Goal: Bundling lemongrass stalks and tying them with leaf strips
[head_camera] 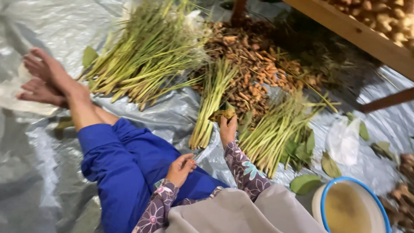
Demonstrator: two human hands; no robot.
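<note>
My right hand [227, 129] is raised over the plastic sheet and grips a small yellowish-brown root piece [223, 114] with a bit of leaf on it. It sits just beside a narrow bundle of lemongrass stalks [210, 103]. My left hand [180, 168] rests on my blue trouser leg [129, 168], fingers loosely curled and holding nothing. Both arms wear purple flowered sleeves. My bare feet [43, 80] stretch out to the left.
A large lemongrass heap [142, 56] lies at the back left, another bundle [276, 129] to the right. A pile of brown roots [254, 69] sits behind them. A blue-rimmed bowl [351, 207] stands at the lower right, with loose green leaves [304, 183] nearby. A wooden bench [366, 36] crosses the top right.
</note>
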